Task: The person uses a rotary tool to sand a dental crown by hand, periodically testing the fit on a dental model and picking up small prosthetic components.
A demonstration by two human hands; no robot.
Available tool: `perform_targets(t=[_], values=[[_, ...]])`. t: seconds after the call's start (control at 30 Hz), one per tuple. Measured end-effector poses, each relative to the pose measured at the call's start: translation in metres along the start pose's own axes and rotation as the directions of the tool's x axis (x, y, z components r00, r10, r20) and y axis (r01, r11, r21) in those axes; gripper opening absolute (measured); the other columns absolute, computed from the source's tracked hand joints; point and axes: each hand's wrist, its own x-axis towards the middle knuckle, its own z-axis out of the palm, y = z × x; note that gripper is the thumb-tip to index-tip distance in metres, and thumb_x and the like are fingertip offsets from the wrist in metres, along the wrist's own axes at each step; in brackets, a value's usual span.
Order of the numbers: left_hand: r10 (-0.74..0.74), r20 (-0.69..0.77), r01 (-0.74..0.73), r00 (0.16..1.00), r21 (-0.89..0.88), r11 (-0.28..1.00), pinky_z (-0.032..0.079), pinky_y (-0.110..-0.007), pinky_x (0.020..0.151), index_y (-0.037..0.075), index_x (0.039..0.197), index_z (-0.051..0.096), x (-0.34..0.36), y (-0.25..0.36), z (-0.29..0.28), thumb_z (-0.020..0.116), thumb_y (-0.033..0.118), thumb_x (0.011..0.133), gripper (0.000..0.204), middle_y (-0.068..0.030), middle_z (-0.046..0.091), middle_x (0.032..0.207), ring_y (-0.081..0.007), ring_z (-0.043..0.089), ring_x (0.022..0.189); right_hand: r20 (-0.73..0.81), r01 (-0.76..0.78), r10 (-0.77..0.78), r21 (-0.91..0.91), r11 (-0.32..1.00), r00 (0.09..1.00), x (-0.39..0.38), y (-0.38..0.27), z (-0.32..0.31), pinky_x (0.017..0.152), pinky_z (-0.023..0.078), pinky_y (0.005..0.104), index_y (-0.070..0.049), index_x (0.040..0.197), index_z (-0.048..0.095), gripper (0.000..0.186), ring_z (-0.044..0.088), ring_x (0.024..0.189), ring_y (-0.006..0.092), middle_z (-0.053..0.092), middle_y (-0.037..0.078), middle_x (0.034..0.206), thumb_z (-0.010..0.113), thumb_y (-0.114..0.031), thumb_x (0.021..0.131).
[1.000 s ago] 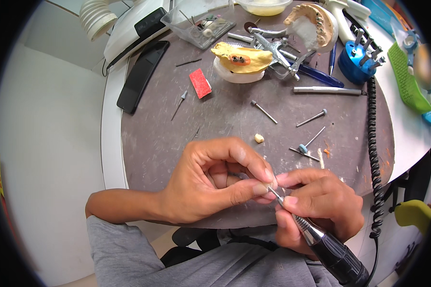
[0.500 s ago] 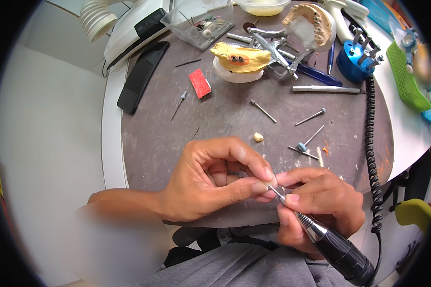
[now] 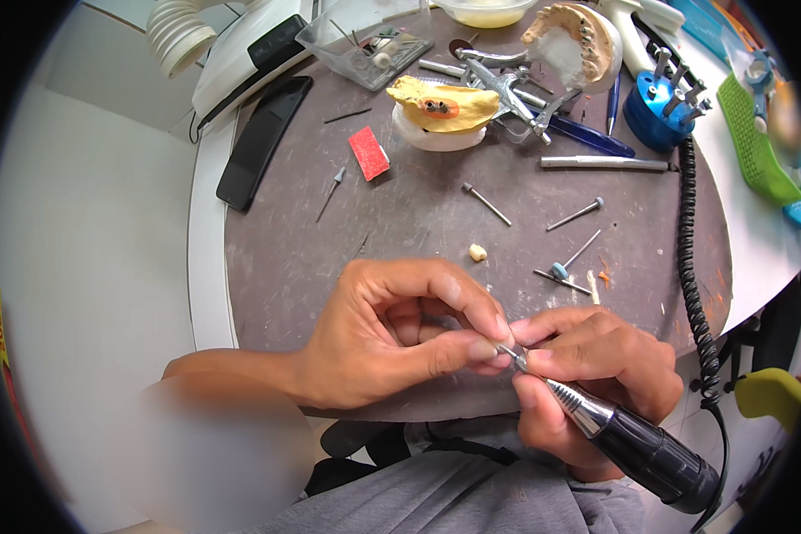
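Note:
My right hand point(image 3: 601, 365) grips a black-and-silver rotary handpiece point(image 3: 636, 445), its body slanting down to the right. The handpiece's thin metal bit point(image 3: 510, 353) points up and left to the fingertips of my left hand point(image 3: 400, 334). There my left thumb and index finger are pinched together; whatever they hold is hidden or too small to name. Both hands meet over the near edge of the bench. Just beyond them lies a small cream tooth crown point(image 3: 478, 253). Right of it are a blue-grey wheel bur point(image 3: 559, 271) and other metal-shanked burs point(image 3: 578, 214).
Farther back stands a yellow-and-white dental model point(image 3: 445, 113) on a metal articulator point(image 3: 510, 93), near a second tooth model point(image 3: 583, 49). A red abrasive block point(image 3: 369, 153) and black phone point(image 3: 264, 142) lie left. A blue bur holder point(image 3: 659, 111) and coiled cord point(image 3: 688, 240) are right.
The handpiece's rear end has swung right and slightly up, so its body lies flatter. My right hand has shifted slightly with it. My left hand keeps its pinch in nearly the same place.

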Motion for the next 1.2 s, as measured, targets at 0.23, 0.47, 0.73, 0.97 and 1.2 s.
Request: perform_targets(t=[0.23, 0.47, 0.73, 0.97, 1.2], values=[[0.018, 0.034, -0.021, 0.999, 0.070, 0.997, 0.057, -0.032, 0.076, -0.002, 0.094, 0.057, 0.002, -0.001, -0.004, 0.062, -0.007, 0.084, 0.012, -0.0159, 0.060, 0.095, -0.0194, 0.065, 0.087, -0.014, 0.007, -0.007, 0.012, 1.000, 1.000, -0.001, 0.001, 0.000, 0.061, 0.057, 0.0312, 0.002, 0.076, 0.064, 0.021, 0.070, 0.069, 0.0255, 0.065, 0.011, 0.065, 0.076, 0.003, 0.059], [-0.008, 0.056, 0.016, 0.998, -0.136, 0.991, 0.058, -0.032, 0.074, 0.001, 0.098, 0.052, 0.006, -0.002, -0.008, 0.060, 0.002, 0.089, 0.013, -0.0146, 0.059, 0.093, -0.0197, 0.065, 0.085, -0.145, 0.089, -0.072, 0.118, 0.989, 0.987, -0.008, 0.004, 0.002, 0.066, 0.060, 0.0416, 0.005, 0.081, 0.059, 0.020, 0.062, 0.055, 0.0190, 0.061, 0.013, 0.065, 0.070, 0.006, 0.064], [-0.042, 0.098, 0.064, 0.994, -0.236, 0.970, 0.060, -0.033, 0.071, 0.001, 0.100, 0.051, 0.007, -0.004, -0.015, 0.060, 0.009, 0.091, 0.015, -0.0136, 0.058, 0.093, -0.0193, 0.064, 0.085, -0.151, 0.113, -0.100, 0.082, 0.990, 0.984, -0.006, 0.002, 0.004, 0.066, 0.060, 0.0408, 0.005, 0.081, 0.059, 0.019, 0.063, 0.056, 0.0202, 0.061, 0.013, 0.064, 0.069, 0.006, 0.065], [-0.012, 0.070, 0.023, 0.997, -0.154, 0.988, 0.058, -0.033, 0.078, 0.001, 0.097, 0.052, 0.007, -0.002, -0.010, 0.060, -0.002, 0.088, 0.013, -0.0153, 0.057, 0.097, -0.0197, 0.064, 0.087, -0.107, 0.045, -0.033, 0.115, 0.992, 0.994, -0.005, 0.002, 0.005, 0.069, 0.060, 0.0426, 0.003, 0.077, 0.058, 0.019, 0.063, 0.055, 0.0186, 0.061, 0.012, 0.061, 0.071, 0.005, 0.063], [0.020, 0.064, -0.014, 0.998, -0.094, 0.995, 0.057, -0.031, 0.077, 0.001, 0.095, 0.053, 0.005, -0.003, -0.008, 0.059, -0.005, 0.087, 0.012, -0.0152, 0.058, 0.096, -0.0196, 0.064, 0.087, -0.065, 0.007, 0.000, 0.111, 0.994, 0.998, -0.003, 0.000, 0.004, 0.069, 0.060, 0.0416, 0.003, 0.075, 0.059, 0.019, 0.067, 0.058, 0.0200, 0.063, 0.011, 0.063, 0.073, 0.003, 0.064]])
